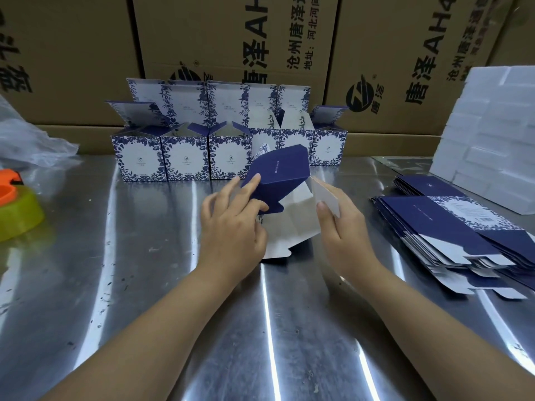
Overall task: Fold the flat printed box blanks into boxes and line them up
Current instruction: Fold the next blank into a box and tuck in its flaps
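Half-folded box (278, 172) is held tilted just above the steel table (144, 256) at centre, its navy panel gripped by the left hand (231, 224) and its white flap (325, 195) pinched between thumb and fingers of the right hand (344, 227). Folded boxes (185, 157) are lined up behind it before cardboard cartons (231, 39), lids raised, tops open; what lies inside cannot be made out. Flat blanks (451, 227) are stacked at right.

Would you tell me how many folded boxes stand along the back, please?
6 boxes: three left of the held blank, two partly behind it, one at the right end; more may be hidden.
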